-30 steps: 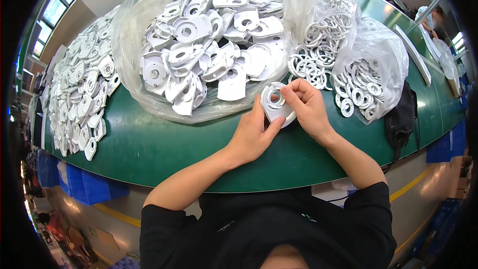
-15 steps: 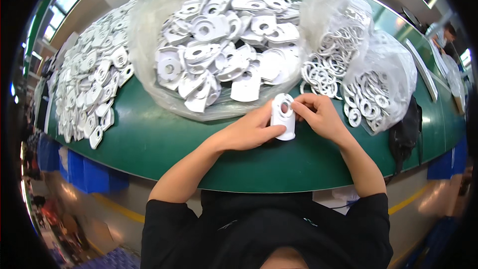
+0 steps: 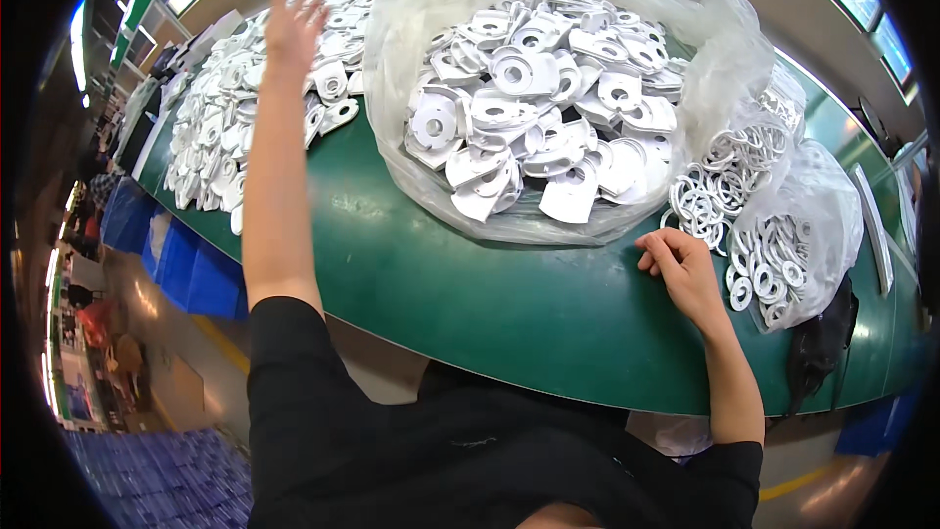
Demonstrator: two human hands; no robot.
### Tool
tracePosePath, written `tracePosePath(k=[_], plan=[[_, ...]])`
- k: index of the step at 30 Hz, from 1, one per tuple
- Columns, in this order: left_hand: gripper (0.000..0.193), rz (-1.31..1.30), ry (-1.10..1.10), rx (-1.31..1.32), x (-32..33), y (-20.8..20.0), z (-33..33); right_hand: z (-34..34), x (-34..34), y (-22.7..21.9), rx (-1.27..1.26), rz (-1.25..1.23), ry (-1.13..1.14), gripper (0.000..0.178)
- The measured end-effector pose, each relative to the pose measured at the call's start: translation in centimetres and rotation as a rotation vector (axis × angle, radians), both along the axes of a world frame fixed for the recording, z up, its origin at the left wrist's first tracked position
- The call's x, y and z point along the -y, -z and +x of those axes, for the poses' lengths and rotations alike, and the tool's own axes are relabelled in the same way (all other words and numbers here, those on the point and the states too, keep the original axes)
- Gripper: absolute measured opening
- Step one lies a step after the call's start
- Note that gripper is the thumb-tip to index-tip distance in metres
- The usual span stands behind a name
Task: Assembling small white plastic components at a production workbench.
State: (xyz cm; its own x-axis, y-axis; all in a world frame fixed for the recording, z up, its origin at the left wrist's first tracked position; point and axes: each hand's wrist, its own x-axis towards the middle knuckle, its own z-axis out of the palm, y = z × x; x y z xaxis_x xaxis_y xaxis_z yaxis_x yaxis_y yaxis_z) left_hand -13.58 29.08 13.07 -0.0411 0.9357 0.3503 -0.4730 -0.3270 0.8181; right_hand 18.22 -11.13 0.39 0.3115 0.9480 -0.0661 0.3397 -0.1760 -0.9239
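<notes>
My left hand [image 3: 292, 34] is stretched out over the far part of the left heap of white plastic parts [image 3: 211, 132], each a rounded plate with a ring-shaped hole. Its fingers are spread, and a whitish blur shows at their tips. Low over the green table [image 3: 490, 304], my right hand [image 3: 682, 264] has its fingers curled in, with nothing visible in them. Just beyond it lie loose white rings [image 3: 707, 204]. In the middle, a large clear plastic bag [image 3: 392, 152] lies open around many similar white plates [image 3: 524, 73].
A second clear bag [image 3: 832, 206] with white rings [image 3: 769, 269] spilling out stands to the right. Beside it a black pouch [image 3: 821, 348] hangs at the table edge. A long white strip [image 3: 873, 230] lies farther right. Blue bins [image 3: 196, 264] stand below the left edge.
The white plate with a ring, held between both hands before, has left them. My left hand has swung far left over the heap and opened; my right hand has moved slightly right relative to my body.
</notes>
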Motion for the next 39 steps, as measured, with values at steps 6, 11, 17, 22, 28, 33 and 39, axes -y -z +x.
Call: tracePosePath(k=[6, 11, 17, 22, 28, 33, 39], plan=[[0.085, -0.13, -0.392, -0.38, -0.6, 2.4, -1.4, 0.0, -0.1, 0.0, 0.048, -0.019, -0.002, 0.017], [0.052, 0.643, -0.39, -1.072, 5.7, 5.8, 6.1, -0.2, 0.2, -0.2, 0.108, 0.002, -0.028, 0.015], [0.037, 0.967, -0.004, -1.395, 11.7, 6.6, 12.9, 1.4, 0.8, -1.8, 0.265, 0.061, -0.177, 0.014], [0.038, 0.918, -0.062, -1.51, 10.7, 8.4, 14.5, 5.8, 2.7, -5.2, 0.458, -0.084, -0.024, 0.015], [0.021, 0.816, -0.094, -1.473, 12.2, 6.7, 15.0, 10.2, 5.2, -4.8, 0.896, -0.295, 0.404, 0.02], [0.013, 0.73, -0.026, -0.902, 17.8, 5.5, 14.8, 10.4, 4.4, -3.6, 0.897, -0.302, 0.398, 0.022], [0.025, -0.577, 0.994, -0.031, 25.0, 9.0, 13.7, 10.1, 5.1, -5.5, 0.955, -0.242, 0.481, 0.022]])
